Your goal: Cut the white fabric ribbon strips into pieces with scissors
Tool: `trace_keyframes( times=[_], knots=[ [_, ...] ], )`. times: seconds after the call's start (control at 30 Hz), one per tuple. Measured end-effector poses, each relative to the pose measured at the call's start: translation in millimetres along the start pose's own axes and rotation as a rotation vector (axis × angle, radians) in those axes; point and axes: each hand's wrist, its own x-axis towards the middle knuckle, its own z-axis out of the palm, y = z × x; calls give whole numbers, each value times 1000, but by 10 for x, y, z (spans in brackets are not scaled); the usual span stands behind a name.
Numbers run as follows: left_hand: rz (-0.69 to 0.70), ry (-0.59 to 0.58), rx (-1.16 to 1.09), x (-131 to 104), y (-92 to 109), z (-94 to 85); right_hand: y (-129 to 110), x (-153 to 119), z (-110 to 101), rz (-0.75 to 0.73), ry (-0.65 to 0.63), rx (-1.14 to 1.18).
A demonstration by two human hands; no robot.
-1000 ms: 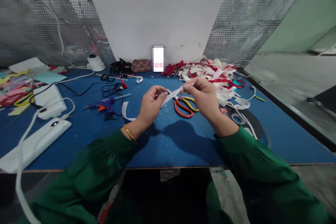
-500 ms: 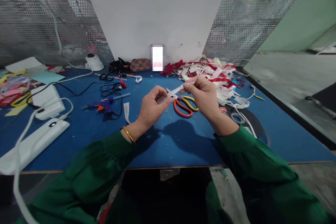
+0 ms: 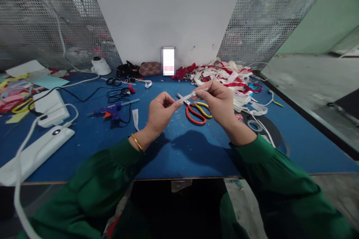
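White ribbon (image 3: 187,97) now narrower

Looked forward and down from head height, over near edge of blue table (image 3: 179,160). Sat close: ran green sleeves (image 3: 95,183) up from the bottom corners, put left hand (image 3: 161,112) and right hand (image 3: 220,102) near mid-frame. Faced white board (image 3: 168,11) at back almost head-on. Went wide enough to catch mesh (image 3: 36,18) both sides, floor (image 3: 305,86) far right.

Glue gun (image 3: 114,111), scissors (image 3: 187,112) and ribbons (image 3: 224,71) (heaped) suggest a craft workshop.
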Motion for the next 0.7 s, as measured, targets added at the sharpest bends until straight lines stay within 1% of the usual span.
trace_keyframes(
  times=[0.13, 0.2, 0.3, 0.4, 0.47, 0.53, 0.63, 0.67, 0.7],
  knots=[
    [-28, 34, -94, 19, 22, 13, -24, -17, -4, -40, -26, -5],
    [-64, 9, -142, 25, 44, 17, -26, -24, -5, -49, -35, -18],
    [-109, -23, -146, 24, 74, 19, -11, -22, -9, -39, -38, -14],
    [-123, 11, -123, 17, 84, 20, -7, -12, -6, -11, -21, 30],
    [-113, 48, -109, 12, 79, 23, -25, -17, 12, 33, -23, 62],
    [-93, 83, -104, 3, 67, 28, -52, -39, 51, 101, -95, 96],
    [-65, 90, -127, -23, 49, 45, -68, -97, 136, 182, -235, 152],
    [-62, 87, -139, -33, 45, 53, -61, -118, 165, 191, -247, 160],
    [-64, 83, -155, -42, 45, 60, -49, -137, 191, 191, -232, 160]
  ],
)
